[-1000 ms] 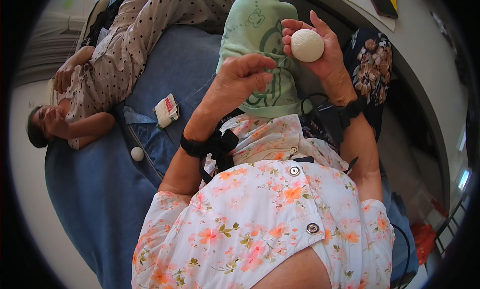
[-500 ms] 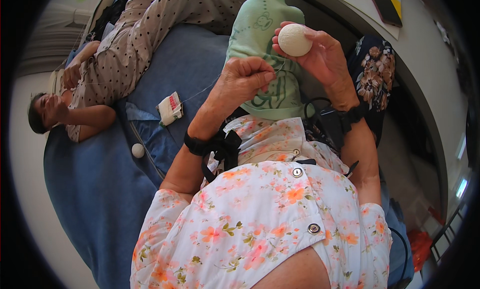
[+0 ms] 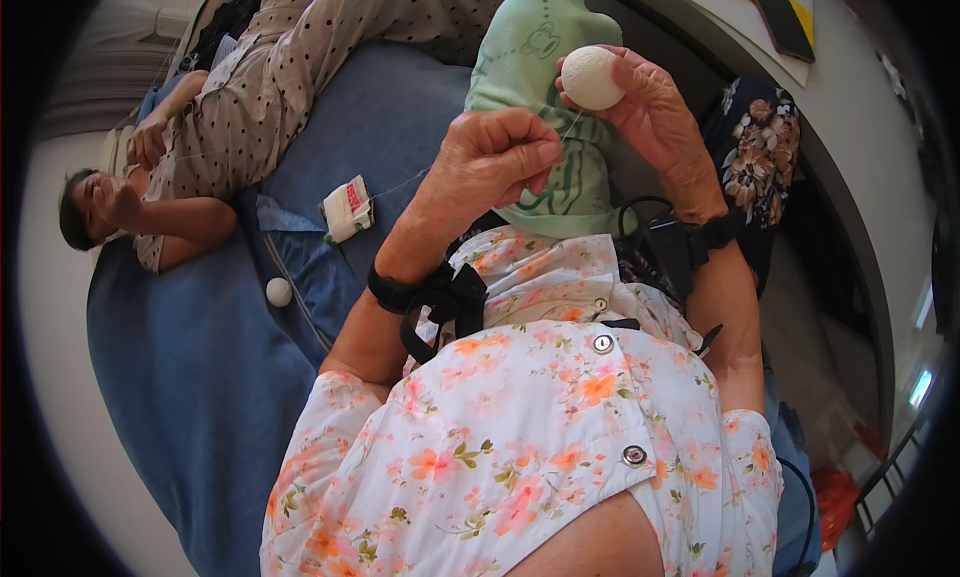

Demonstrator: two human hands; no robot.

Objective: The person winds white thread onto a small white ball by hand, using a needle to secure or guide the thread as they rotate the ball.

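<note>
My right hand (image 3: 650,107) grips a white ball (image 3: 592,78) about as wide as its palm, fingers behind it and thumb at its side. Left of it, my left hand (image 3: 500,155) is closed in a pinch on a thin white thread (image 3: 573,127) that runs up to the ball. The same thread trails behind my left wrist to a white packet with red print (image 3: 348,209) on the blue cover. A green patterned cloth (image 3: 550,87) lies beneath both hands, over my lap.
A second white ball (image 3: 279,292) rests on the blue cover (image 3: 200,377) at the left. Another person in dotted clothes (image 3: 270,107) is at the upper left, a hand raised near the head. A pale table (image 3: 850,107) curves along the right, holding a dark flat object (image 3: 778,17).
My left hand has turned slightly and sits a little apart from the ball, the thread stretched between. The whole view has shifted slightly.
</note>
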